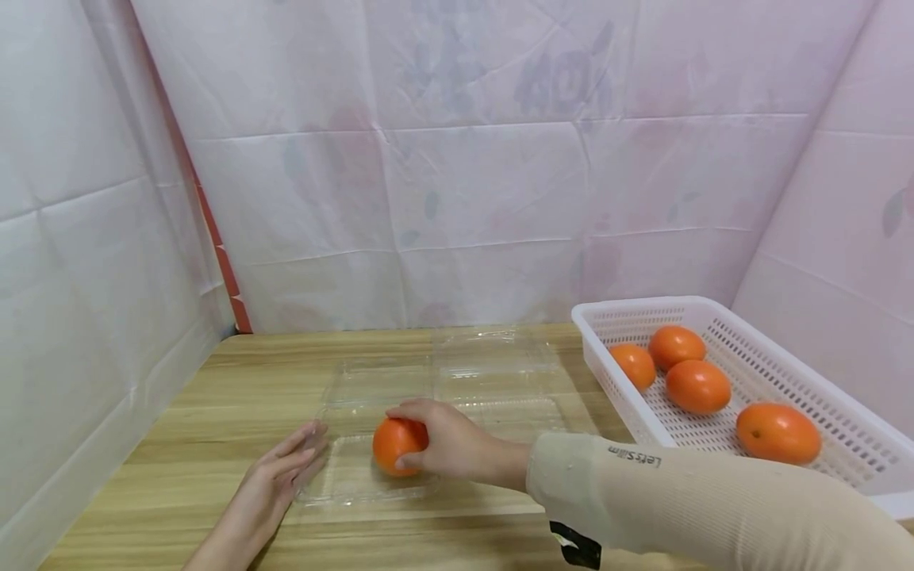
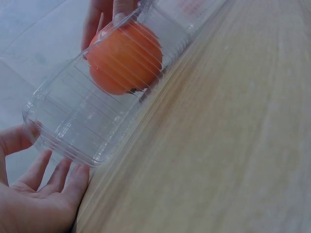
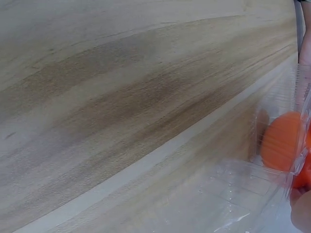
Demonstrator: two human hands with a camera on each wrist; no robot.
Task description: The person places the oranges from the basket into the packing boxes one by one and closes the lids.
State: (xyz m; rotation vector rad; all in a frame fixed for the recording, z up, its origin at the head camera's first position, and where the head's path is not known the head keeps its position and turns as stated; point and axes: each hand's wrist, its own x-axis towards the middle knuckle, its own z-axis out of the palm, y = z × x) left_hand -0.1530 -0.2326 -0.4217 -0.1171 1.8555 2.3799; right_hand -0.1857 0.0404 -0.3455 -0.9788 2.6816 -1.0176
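My right hand [image 1: 446, 440] grips a round, smooth orange-red fruit [image 1: 394, 447], with the thumb on the near side and fingers over the far side. The fruit is inside the near left part of a clear plastic container [image 1: 350, 498]; through its ribbed wall, the left wrist view shows the fruit [image 2: 124, 58] with a dark stem mark low down. My left hand [image 1: 274, 476] rests its extended fingertips against the container's left edge. In the right wrist view, the fruit [image 3: 281, 141] shows through the plastic, beside part of my right hand [image 3: 302, 211].
A white perforated basket [image 1: 785, 349] at the right holds several similar fruits [image 1: 698, 387]. More clear plastic [image 1: 493, 357] spreads behind and right of the held fruit on the wooden table [image 1: 214, 412]. Pale patterned sheets [image 1: 485, 190] wall in the back and sides.
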